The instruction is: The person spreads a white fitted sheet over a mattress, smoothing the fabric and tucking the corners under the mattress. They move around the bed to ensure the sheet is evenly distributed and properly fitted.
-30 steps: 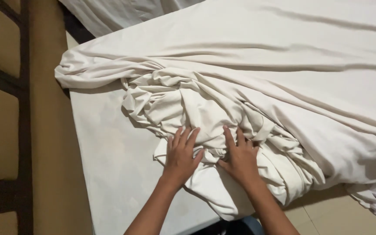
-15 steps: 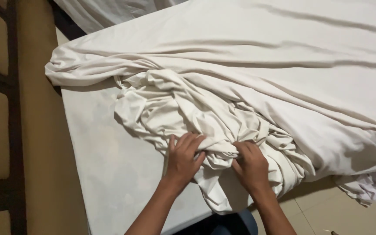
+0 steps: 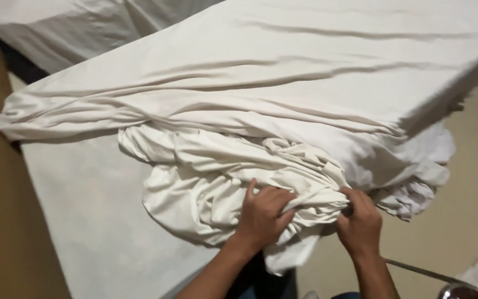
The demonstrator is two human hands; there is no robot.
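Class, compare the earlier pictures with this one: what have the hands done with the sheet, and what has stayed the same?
Both hands went from lying flat on the sheet to gripping its bunched folds: left hand closed on a fold, right hand pinching beside it. The bunch is drawn tighter. The mattress stays bare at the left.

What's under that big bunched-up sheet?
Under the sheet a bare white mattress shows at the near left. Beneath the bunch gripped by both hands, everything is covered.

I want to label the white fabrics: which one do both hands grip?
The bunched sheet at the mattress corner; the second bed lies untouched.
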